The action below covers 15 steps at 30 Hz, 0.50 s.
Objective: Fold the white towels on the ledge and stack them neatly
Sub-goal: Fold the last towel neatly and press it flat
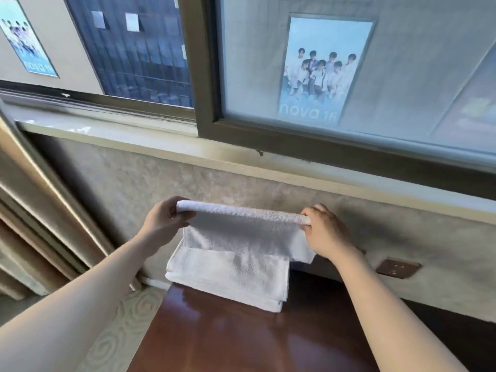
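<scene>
I hold a white towel point(241, 229) up in the air by its folded top edge. My left hand point(163, 218) pinches the left end and my right hand point(324, 232) pinches the right end. The towel hangs doubled over between them. Right under it, a stack of folded white towels point(230, 277) lies at the far edge of a dark brown wooden top point(241, 339), against the wall.
A pale window ledge point(134, 140) runs along the wall above, under a sliding window point(349, 146). A curtain point(32, 210) hangs at the left. A brown wall socket point(397, 268) sits to the right of the towels. Patterned carpet point(126, 318) shows left of the wooden top.
</scene>
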Each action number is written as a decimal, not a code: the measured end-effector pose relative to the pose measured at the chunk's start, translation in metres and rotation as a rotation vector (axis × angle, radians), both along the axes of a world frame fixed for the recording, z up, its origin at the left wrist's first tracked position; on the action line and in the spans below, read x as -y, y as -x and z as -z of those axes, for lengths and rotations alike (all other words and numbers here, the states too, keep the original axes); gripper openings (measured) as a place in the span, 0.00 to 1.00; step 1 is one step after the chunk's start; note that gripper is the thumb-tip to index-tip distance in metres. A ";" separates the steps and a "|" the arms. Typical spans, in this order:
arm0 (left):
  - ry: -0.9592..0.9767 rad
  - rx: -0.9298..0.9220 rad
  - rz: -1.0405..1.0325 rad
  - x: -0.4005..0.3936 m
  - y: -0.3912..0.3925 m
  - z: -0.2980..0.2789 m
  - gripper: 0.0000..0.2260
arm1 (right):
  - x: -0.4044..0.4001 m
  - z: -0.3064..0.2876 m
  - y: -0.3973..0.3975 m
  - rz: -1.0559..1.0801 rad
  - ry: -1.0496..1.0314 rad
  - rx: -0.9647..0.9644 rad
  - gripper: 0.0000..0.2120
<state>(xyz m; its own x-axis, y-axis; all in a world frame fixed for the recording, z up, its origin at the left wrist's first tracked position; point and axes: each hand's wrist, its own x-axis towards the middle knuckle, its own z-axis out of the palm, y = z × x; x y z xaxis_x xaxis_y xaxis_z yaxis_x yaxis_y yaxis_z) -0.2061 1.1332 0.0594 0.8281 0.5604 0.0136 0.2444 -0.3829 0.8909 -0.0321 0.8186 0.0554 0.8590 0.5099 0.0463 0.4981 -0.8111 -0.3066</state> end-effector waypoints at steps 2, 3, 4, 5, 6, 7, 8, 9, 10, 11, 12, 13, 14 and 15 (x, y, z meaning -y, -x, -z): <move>-0.122 0.107 -0.009 -0.022 -0.010 -0.005 0.15 | -0.014 -0.004 0.018 0.152 -0.120 0.140 0.11; -0.197 0.155 -0.031 -0.029 -0.010 -0.006 0.16 | -0.019 -0.002 0.029 0.205 -0.210 0.219 0.11; -0.235 0.193 -0.035 -0.037 -0.010 -0.004 0.15 | -0.025 0.004 0.039 0.240 -0.301 0.277 0.11; -0.262 0.217 -0.017 -0.045 -0.007 0.002 0.14 | -0.031 0.011 0.048 0.265 -0.379 0.301 0.12; -0.293 0.216 0.018 -0.054 -0.005 0.013 0.14 | -0.038 0.023 0.057 0.281 -0.432 0.299 0.13; -0.325 0.191 0.074 -0.062 -0.002 0.028 0.16 | -0.042 0.037 0.065 0.290 -0.460 0.280 0.16; -0.354 0.132 0.147 -0.070 0.002 0.046 0.19 | -0.044 0.054 0.073 0.306 -0.476 0.239 0.19; -0.366 0.048 0.232 -0.079 0.006 0.068 0.24 | -0.047 0.073 0.083 0.333 -0.471 0.168 0.20; -0.359 -0.043 0.322 -0.087 0.012 0.090 0.28 | -0.048 0.092 0.093 0.358 -0.442 0.076 0.22; -0.347 -0.120 0.403 -0.091 0.017 0.109 0.31 | -0.050 0.109 0.104 0.378 -0.389 -0.033 0.23; -0.333 -0.169 0.458 -0.095 0.022 0.126 0.32 | -0.050 0.125 0.115 0.393 -0.337 -0.148 0.24; -0.318 -0.188 0.479 -0.094 0.027 0.139 0.32 | -0.049 0.136 0.124 0.405 -0.303 -0.241 0.24; -0.306 -0.174 0.477 -0.094 0.030 0.147 0.31 | -0.048 0.145 0.130 0.426 -0.298 -0.287 0.23; -0.289 -0.146 0.457 -0.093 0.032 0.154 0.30 | -0.048 0.148 0.132 0.458 -0.316 -0.292 0.23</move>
